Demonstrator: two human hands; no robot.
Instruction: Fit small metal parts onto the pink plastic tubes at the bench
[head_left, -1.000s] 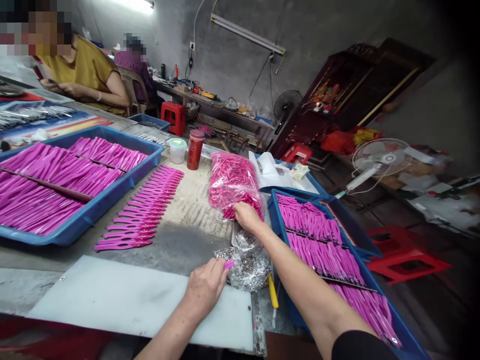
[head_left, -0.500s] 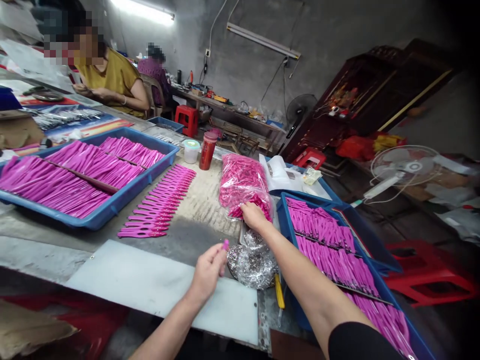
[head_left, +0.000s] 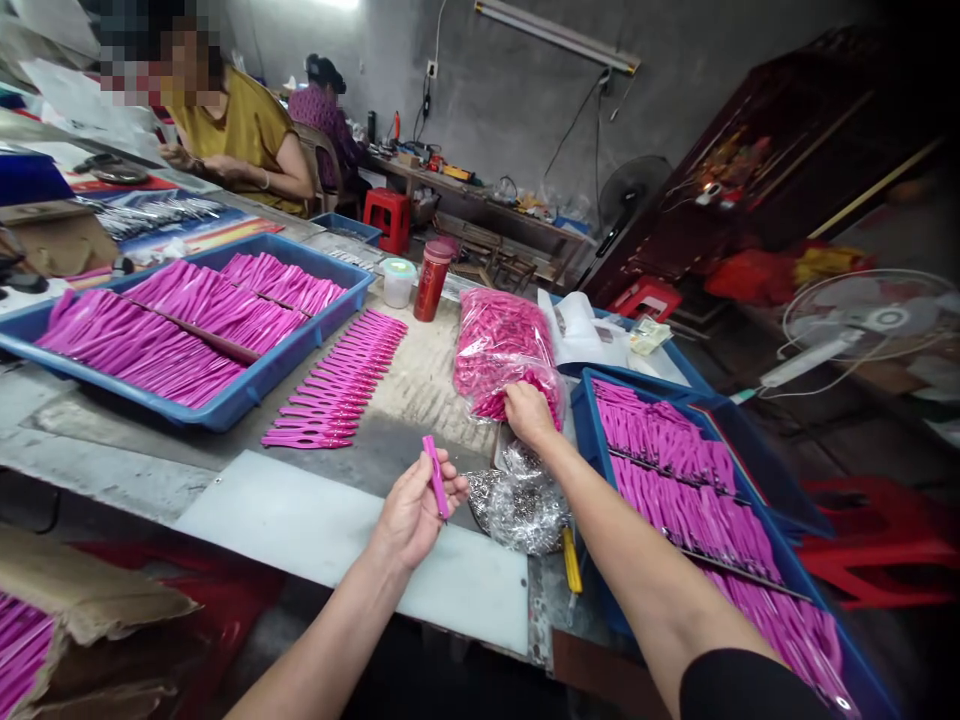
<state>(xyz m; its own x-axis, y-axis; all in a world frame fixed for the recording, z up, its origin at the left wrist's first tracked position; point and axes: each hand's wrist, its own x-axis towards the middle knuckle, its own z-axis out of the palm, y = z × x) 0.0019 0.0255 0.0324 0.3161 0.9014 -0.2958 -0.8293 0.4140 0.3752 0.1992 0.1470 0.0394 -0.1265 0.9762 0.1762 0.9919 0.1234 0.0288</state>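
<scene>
My left hand [head_left: 420,505] is turned palm up over the pale board, its thumb and fingers closed on a slim pink plastic piece [head_left: 435,478]. At the mouth of a clear plastic bag [head_left: 501,338] full of darker pink small parts is my right hand [head_left: 531,412], its fingertips hidden among them. Below that hand lies a bundle of clear crinkled plastic [head_left: 529,515] with small shiny metal parts. A row of pink slotted pieces [head_left: 326,405] fans across the table, left of the bag.
Blue trays [head_left: 225,412] of pink strips stand at left and right. The white board [head_left: 300,525] lies along the front edge. A yellow-handled tool [head_left: 572,562], a red tumbler [head_left: 433,282] and a lidded tub [head_left: 398,284] are nearby. Two people sit further back.
My left hand has rolled palm up, so the pink piece shows along its length. My right hand stays at the bag's mouth. The whole view has shifted slightly.
</scene>
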